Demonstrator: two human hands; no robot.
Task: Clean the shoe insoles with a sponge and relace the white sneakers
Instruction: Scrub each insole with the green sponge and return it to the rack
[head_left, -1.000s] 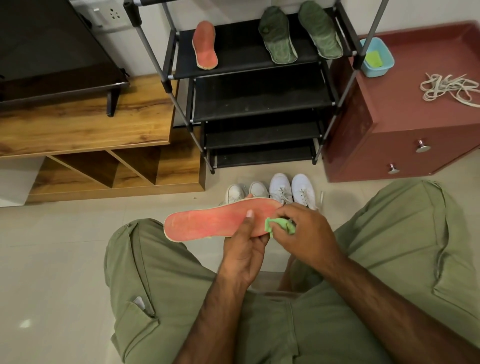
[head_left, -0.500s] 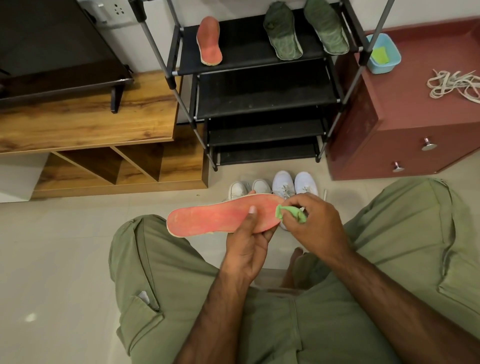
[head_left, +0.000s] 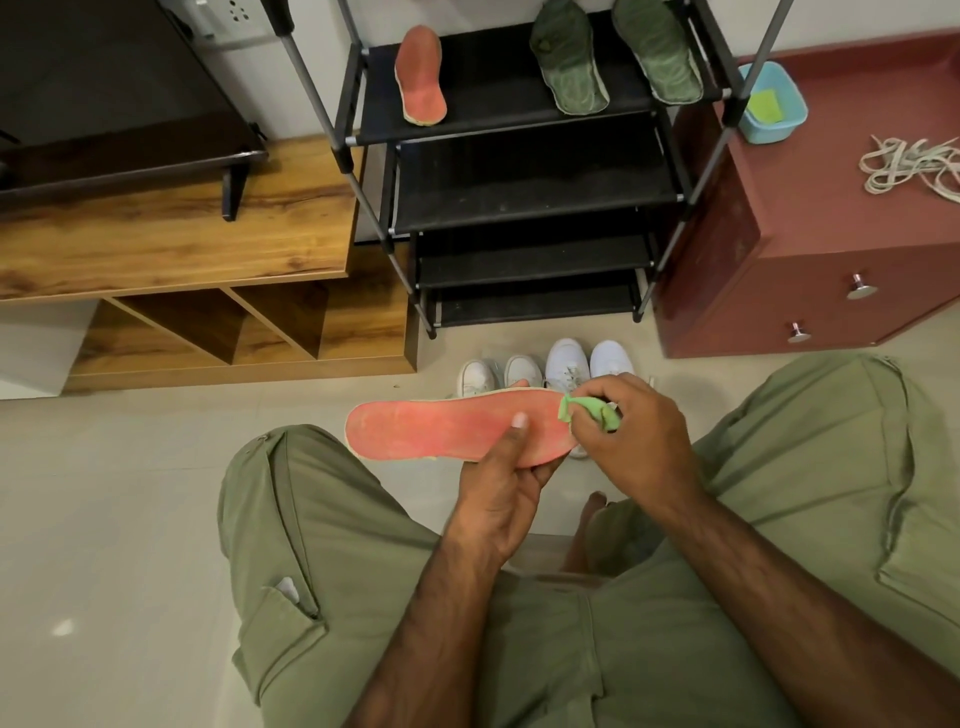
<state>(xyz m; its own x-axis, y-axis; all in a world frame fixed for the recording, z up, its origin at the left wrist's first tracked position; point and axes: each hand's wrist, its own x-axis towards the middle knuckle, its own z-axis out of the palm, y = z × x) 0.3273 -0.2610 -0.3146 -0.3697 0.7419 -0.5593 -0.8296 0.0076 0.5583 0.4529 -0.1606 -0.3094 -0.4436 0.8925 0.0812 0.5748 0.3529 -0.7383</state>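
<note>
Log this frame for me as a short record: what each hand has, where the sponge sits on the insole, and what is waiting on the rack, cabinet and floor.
left hand: holds the red insole from below, thumb on its top face
right hand: pinches the green sponge
sponge position: at the held insole's right end
rack top shelf: second red insole, two green insoles
cabinet: blue tub with a green pad inside; loose white laces
floor: two pairs of white sneakers in front of the rack
</note>
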